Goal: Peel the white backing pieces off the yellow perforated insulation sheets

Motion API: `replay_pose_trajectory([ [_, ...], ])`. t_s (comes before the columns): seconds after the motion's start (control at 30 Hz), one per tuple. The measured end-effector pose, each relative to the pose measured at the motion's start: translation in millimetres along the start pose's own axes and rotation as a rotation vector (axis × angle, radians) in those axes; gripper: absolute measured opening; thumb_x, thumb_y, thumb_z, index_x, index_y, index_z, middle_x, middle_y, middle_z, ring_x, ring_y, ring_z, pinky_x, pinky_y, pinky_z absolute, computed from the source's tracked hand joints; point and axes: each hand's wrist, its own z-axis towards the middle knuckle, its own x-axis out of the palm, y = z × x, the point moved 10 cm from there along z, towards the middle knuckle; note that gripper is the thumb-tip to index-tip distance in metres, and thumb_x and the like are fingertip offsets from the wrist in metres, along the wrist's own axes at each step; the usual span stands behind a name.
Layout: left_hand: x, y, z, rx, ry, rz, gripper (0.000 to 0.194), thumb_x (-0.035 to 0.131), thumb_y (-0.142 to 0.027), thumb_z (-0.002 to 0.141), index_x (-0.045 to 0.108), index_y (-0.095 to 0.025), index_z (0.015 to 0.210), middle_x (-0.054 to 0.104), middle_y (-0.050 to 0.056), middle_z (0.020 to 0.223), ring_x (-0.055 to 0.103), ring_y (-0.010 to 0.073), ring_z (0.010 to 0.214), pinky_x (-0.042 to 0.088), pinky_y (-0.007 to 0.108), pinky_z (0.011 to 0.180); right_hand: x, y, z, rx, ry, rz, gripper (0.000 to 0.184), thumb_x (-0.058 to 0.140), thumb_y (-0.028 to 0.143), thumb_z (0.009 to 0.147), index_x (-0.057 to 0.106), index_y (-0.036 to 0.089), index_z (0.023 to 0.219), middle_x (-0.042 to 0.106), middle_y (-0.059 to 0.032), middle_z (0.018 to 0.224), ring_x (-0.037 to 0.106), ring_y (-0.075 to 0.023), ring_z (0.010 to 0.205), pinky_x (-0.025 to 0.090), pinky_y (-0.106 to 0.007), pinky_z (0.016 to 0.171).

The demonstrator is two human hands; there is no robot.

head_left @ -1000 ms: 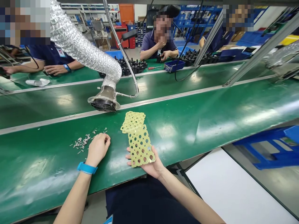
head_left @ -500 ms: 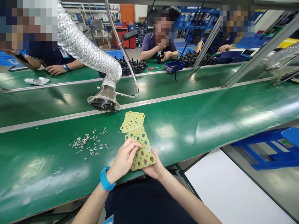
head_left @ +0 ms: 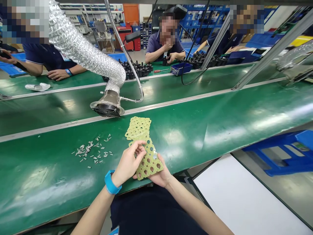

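My right hand (head_left: 158, 173) lies palm up at the bench's near edge and holds a perforated yellow-green insulating sheet (head_left: 150, 162). My left hand (head_left: 127, 163), with a blue wristband (head_left: 111, 182), grips the sheet's left side between fingers and thumb, hiding part of it. A second perforated sheet (head_left: 138, 128) lies flat on the green bench (head_left: 195, 137), touching the held sheet's far edge. To the left of my left hand lies a scatter of small white-grey bits (head_left: 90, 151).
A fume extractor hood (head_left: 107, 107) on a foil duct (head_left: 83, 49) hangs above the bench's far side. Beyond a parallel bench, co-workers sit among black parts and a blue bin (head_left: 181, 69). A blue stool (head_left: 276, 153) stands at right.
My left hand has moved right from beside the white bits onto the held sheet. The bits it covered now show. The sheet has turned in my right hand.
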Motion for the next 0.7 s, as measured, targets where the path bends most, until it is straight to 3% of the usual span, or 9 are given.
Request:
replay_pose_trajectory([
  [0.7,-1.5,5.3,2.9,-0.047,-0.015,-0.051,0.024,0.052,-0.023,0.087,0.056,-0.021,0.111,0.061,0.0,0.082,0.058,0.0143,0.074,0.047,0.027,0.072,2.3,-0.9,2.3,0.014,0.017,0.063,0.066,0.063,0.07,0.073,0.062,0.024,0.12,0.066,-0.009,0.122,0.056,-0.0304,0.114,0.042,-0.053,0.096],
])
